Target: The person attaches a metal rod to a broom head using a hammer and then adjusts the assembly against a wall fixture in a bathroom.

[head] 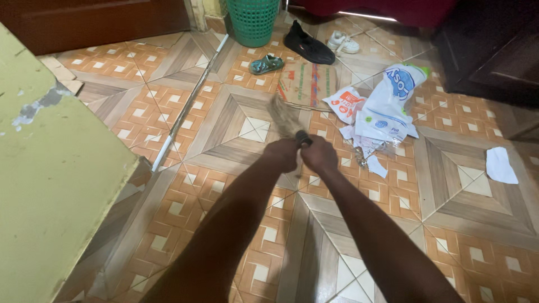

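Head view looks down on two bare arms stretched forward over a patterned tile floor [224, 118], both hands meeting at the base of a short hand broom [285, 119]. The left hand [282, 155] is curled into a fist around the bound end of the broom, and the right hand [319, 154] is closed over the same end just beside it, the two touching. The broom's dark binding shows between the hands, and its pale bristles fan away from them. Its long axis runs from the hands up and slightly left in the picture, so the bristle end points away from the person, toward a flat piece of cardboard [306, 83] lying on the floor. The bristles are blurred, so whether they touch the tiles cannot be told. Right of the broom lies a heap of white plastic bags [382, 109] and torn paper, with one loose white scrap [499, 165] well apart farther right. Beyond the cardboard sit a small green sandal [266, 64], a black shoe [307, 44], a white shoe [344, 42] and a green basket [252, 21]. A yellow-green painted surface [50, 191] fills the left edge.
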